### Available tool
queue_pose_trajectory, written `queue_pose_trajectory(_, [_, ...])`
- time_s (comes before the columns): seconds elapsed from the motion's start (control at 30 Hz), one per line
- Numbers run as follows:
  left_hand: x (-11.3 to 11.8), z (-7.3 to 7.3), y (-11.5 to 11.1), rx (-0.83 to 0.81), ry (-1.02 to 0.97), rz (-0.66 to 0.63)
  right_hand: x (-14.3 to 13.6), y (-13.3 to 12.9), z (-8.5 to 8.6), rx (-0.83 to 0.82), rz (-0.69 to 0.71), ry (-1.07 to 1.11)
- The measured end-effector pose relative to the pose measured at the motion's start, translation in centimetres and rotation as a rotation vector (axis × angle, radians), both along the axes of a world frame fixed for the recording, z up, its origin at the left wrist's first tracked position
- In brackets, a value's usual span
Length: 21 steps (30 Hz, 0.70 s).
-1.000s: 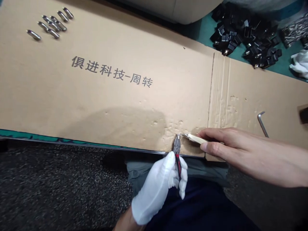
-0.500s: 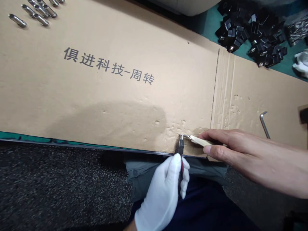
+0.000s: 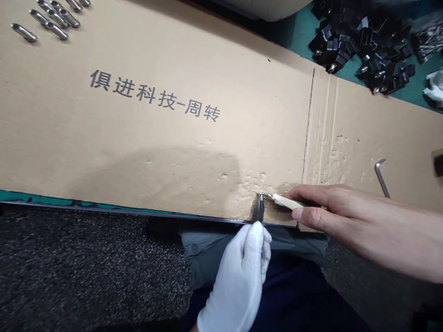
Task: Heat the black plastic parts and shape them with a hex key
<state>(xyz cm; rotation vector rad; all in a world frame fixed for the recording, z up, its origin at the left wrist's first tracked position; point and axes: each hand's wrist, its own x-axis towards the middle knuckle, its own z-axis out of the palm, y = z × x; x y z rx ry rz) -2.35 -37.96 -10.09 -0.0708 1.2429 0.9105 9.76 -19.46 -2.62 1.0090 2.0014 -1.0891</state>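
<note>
In a white glove, my left hand (image 3: 242,272) is closed around a pair of pliers (image 3: 258,212) at the cardboard's near edge. The dark jaws point away from me, with a small shiny metal piece (image 3: 261,197) at their tip. My right hand (image 3: 332,210), bare, pinches a cream-handled tool (image 3: 287,202) between thumb and fingers. Its thin, bent metal tip (image 3: 267,195) meets the small piece from the right; the exact contact is too small to make out.
A printed cardboard sheet (image 3: 166,138) covers the bench. Several oblong metal parts (image 3: 57,30) lie at the far left. A hex key (image 3: 381,177) rests at the right. Behind are piled black parts (image 3: 374,50) and a bag of small metal pieces (image 3: 431,41).
My left hand has turned slightly about the pliers, and its wrist has shifted right. The right hand and its tool stay nearly in place.
</note>
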Motion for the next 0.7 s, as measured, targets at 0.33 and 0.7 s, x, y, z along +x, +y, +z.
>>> queue_pose_trajectory(0.33, [1.7, -0.6, -1.7, -0.097, 0.314, -0.040, -0.1, 0.2, 0.1, 0.014, 0.045, 0.002])
queue_pose_trajectory(0.7, [2.3, -0.4, -1.6, -0.075, 0.707, -0.200, -1.5, 0.8, 0.4, -0.004, 0.029, 0.018])
